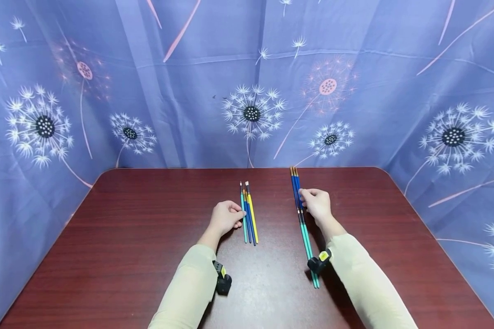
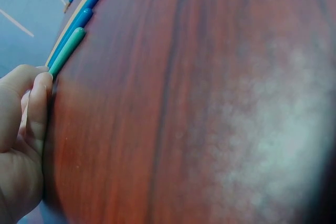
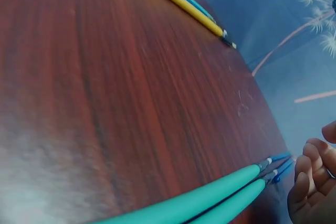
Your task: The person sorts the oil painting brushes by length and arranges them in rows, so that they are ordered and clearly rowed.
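Note:
My left hand (image 1: 225, 217) pinches at the teal paintbrush (image 1: 244, 233) on the left edge of a small group lying on the table. Beside that brush lie two blue paintbrushes (image 1: 249, 228) and a yellow paintbrush (image 1: 253, 218); the left wrist view shows their rounded handle ends close together. Farther right, my right hand (image 1: 318, 203) has its thumb and fingertips on the right one of two blue paintbrushes (image 1: 294, 187), bristles toward the back edge. Below these, two teal paintbrushes (image 1: 308, 246) lie side by side, their tips meeting the blue handles' ends.
The dark red wooden table (image 1: 127, 237) ends at a back edge in front of a blue dandelion-print curtain (image 1: 189, 114). That curtain also hangs along both sides. Bare tabletop separates the two brush groups. The right wrist camera (image 1: 314, 264) hangs over the right-hand teal handles.

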`<state>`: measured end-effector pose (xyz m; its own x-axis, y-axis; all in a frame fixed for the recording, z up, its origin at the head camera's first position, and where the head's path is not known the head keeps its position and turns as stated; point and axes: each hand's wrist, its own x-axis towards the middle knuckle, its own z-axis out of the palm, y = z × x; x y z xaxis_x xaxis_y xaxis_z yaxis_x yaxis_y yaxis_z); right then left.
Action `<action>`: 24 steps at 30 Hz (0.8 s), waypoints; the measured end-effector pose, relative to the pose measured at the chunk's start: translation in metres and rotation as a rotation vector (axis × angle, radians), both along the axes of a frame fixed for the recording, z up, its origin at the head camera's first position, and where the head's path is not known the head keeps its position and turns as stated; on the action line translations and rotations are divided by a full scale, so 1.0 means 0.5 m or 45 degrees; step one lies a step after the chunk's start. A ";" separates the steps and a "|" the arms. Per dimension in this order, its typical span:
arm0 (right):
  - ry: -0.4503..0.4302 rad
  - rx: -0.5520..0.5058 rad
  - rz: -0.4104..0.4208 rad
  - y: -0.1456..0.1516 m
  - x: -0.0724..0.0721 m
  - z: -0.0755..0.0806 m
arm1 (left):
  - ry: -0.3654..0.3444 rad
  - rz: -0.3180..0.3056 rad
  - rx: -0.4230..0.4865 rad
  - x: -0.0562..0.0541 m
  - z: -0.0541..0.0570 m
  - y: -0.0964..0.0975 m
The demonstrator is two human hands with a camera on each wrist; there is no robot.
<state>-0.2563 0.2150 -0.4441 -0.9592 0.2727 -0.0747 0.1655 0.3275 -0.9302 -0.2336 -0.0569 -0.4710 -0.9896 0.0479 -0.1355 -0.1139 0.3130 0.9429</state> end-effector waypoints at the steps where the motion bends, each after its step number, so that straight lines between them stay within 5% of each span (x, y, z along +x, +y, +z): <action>1: 0.002 -0.012 0.016 -0.002 0.003 0.002 | 0.001 -0.002 0.002 0.000 0.000 0.000; 6: 0.012 -0.047 0.130 -0.019 0.022 0.012 | 0.006 0.000 0.008 -0.001 0.002 -0.001; 24: 0.082 0.174 0.399 -0.124 0.069 0.023 | -0.003 0.001 -0.014 0.005 0.004 -0.001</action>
<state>-0.2216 0.1532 -0.4327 -0.9995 -0.0326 0.0056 -0.0204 0.4753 -0.8796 -0.2309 -0.0572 -0.4691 -0.9893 0.0453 -0.1385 -0.1167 0.3231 0.9391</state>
